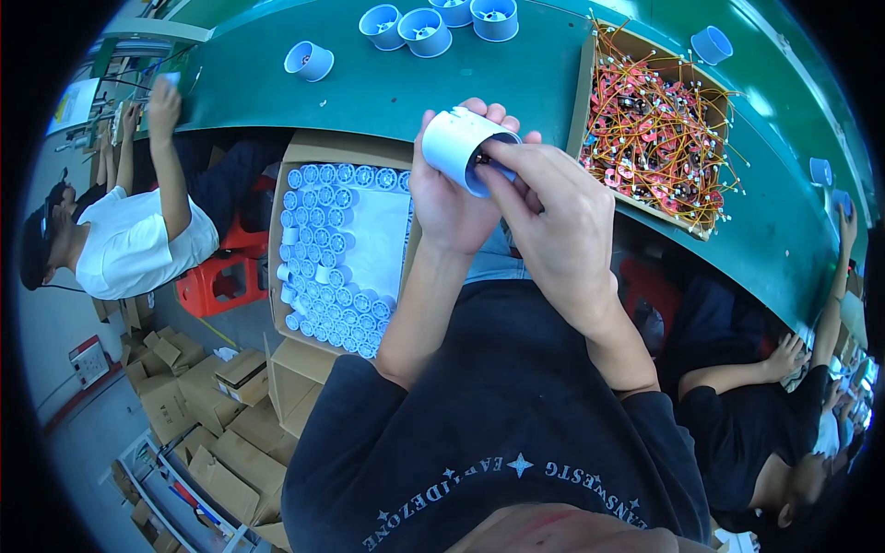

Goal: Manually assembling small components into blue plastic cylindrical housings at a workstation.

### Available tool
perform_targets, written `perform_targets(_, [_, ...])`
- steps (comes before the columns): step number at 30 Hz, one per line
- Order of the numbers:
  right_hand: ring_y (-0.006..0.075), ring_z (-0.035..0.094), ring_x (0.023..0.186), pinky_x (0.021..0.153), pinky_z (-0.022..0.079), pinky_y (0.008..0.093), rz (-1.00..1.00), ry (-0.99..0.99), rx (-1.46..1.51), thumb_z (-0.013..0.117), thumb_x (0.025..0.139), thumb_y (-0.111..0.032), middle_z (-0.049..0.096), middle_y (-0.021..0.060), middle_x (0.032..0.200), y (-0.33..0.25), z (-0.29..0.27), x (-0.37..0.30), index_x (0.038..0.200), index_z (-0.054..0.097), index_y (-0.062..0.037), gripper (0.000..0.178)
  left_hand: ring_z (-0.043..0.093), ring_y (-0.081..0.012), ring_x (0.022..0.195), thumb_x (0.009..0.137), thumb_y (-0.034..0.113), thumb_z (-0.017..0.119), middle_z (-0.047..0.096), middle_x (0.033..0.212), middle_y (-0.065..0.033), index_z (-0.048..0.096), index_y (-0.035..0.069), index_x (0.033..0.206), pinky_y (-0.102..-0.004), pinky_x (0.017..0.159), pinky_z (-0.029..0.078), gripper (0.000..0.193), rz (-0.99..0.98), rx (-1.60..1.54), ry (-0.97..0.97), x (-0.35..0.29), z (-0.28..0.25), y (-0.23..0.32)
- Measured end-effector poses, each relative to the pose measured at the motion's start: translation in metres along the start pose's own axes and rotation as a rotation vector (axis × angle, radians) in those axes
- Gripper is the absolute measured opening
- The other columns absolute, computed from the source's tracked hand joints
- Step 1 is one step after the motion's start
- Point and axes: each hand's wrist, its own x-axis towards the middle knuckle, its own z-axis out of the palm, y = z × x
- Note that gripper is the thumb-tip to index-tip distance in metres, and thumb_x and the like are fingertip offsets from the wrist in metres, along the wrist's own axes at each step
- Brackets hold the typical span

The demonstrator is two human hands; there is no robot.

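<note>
A pale blue plastic cylinder housing (pixel 444 146) lies tilted in my left hand (pixel 454 214), whose fingers wrap round its far side. Its open end faces right, toward my right hand (pixel 564 221). The thumb and fingers of that hand reach into the opening, closed together. A small dark part (pixel 482 158) shows just inside, by the fingertips; its kind is hidden. Both hands are held above the near edge of the green table (pixel 516 97).
Right on the table, a cardboard box (pixel 581 106) holds red round boards with orange wires. More housings (pixel 424 33) stand at the far side. Left of me, an open carton (pixel 346 146) holds rows of blue cylinders. Co-workers sit on both sides; empty cartons (pixel 212 396) lie behind left.
</note>
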Motion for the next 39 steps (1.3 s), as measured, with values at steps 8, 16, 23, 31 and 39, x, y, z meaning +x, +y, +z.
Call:
perform_targets(8, [0.0177,0.057,0.057,0.053,0.045,0.0277,-0.095,0.027,-0.017,0.078,0.067,-0.001,0.063,0.0078,0.072,0.002,-0.001,0.0,0.087,0.069,-0.0035,0.021,0.044,-0.0215,0.099,0.096,0.05,0.033,0.046,0.099,-0.0075,0.047,0.005,0.101,-0.0379,0.093,0.039,0.047,-0.006,0.014,-0.011,-0.002,0.008,-0.004])
perform_targets(16, [0.0195,0.06,0.06,0.055,0.047,0.0272,-0.13,-0.001,0.0,0.077,0.065,0.005,0.064,0.0089,0.072,0.005,-0.009,-0.001,0.082,0.068,-0.0007,0.02,0.045,-0.0231,0.1,0.097,0.048,0.033,0.046,0.1,-0.0084,0.047,0.005,0.1,-0.0385,0.092,0.039,0.045,0.063,0.167,-0.002,-0.006,0.011,-0.008])
perform_targets(23, [0.0233,0.06,0.064,0.057,0.048,0.0311,-0.139,-0.031,0.052,0.076,0.065,0.002,0.064,0.008,0.073,0.014,-0.016,-0.004,0.083,0.066,-0.0015,0.021,0.049,-0.0245,0.1,0.099,0.039,0.031,0.047,0.101,-0.0097,0.047,0.005,0.104,-0.0384,0.091,0.042,0.039,0.203,0.437,-0.083,-0.007,0.011,-0.008])
perform_targets(31, [0.0232,0.061,0.065,0.058,0.049,0.0311,-0.185,-0.066,0.017,0.076,0.066,0.002,0.065,0.0084,0.075,0.02,-0.007,0.0,0.083,0.066,-0.0008,0.02,0.048,-0.0265,0.101,0.101,0.031,0.027,0.049,0.101,-0.0118,0.048,0.003,0.109,-0.0388,0.092,0.041,0.035,0.167,0.429,0.002,-0.01,0.004,-0.004])
perform_targets(39, [0.024,0.062,0.065,0.058,0.049,0.0316,-0.169,-0.091,-0.088,0.076,0.068,0.0,0.064,0.0094,0.075,0.005,0.008,0.002,0.084,0.068,-0.0024,0.019,0.052,-0.0279,0.099,0.099,0.03,0.029,0.051,0.099,-0.0127,0.049,0.003,0.105,-0.0401,0.09,0.045,0.034,0.102,0.045,0.033,-0.01,-0.006,0.002])
